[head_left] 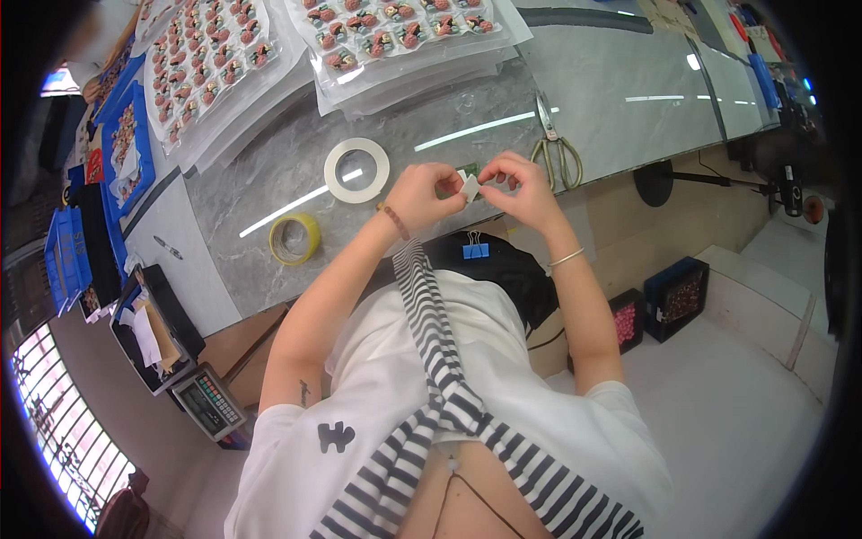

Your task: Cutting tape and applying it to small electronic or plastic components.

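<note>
A small white piece (pixel 470 187) is pinched between the left hand (pixel 424 193) and the right hand (pixel 519 184), just above the grey table's (pixel 269 171) near edge. A slip toward the lap is judged possible, given so slight a grip. Beyond lie a white tape roll (pixel 356 170), scissors (pixel 555 144), and trays of small red items (pixel 395 27).

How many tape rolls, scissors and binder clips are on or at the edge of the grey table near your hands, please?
Tape rolls: 2, one white, one yellow
Scissors: 1
Blue binder clip: 1
Total: 4
</note>
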Demonstrator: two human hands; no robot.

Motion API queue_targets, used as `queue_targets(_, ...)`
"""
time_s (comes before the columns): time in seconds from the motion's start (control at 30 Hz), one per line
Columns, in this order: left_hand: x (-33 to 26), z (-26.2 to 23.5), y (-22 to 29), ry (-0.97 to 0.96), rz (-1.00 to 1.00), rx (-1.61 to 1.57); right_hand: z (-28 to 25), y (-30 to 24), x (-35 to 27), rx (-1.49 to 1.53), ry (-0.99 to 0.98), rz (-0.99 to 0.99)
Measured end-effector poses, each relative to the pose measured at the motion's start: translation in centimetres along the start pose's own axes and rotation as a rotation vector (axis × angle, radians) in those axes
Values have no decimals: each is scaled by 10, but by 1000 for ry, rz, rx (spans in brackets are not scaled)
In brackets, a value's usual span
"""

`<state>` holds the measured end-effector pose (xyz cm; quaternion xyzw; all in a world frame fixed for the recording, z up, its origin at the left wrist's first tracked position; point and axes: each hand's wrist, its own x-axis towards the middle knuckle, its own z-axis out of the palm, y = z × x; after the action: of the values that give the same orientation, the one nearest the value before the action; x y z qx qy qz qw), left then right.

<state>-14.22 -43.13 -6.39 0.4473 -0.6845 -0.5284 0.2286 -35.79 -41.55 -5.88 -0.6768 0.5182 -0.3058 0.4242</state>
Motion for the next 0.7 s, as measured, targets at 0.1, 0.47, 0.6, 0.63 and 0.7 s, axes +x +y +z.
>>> queue_targets(0.1,2,-3,1,-87,-6,36,3,3,-2,-1,-79,47)
queue_targets(0.47,-2,16,-76,240,33,288,48,87,-25,676,-75,870)
queue_targets(0.6,-13,36,-97,88,132,635,64,93,-19,665,-22,969)
queue_targets(0.63,-15,38,-102,110,162,658,68,92,-18,643,3,994)
queue_targets(0.7,-15,39,-110,109,170,643,73,91,-17,638,32,1027)
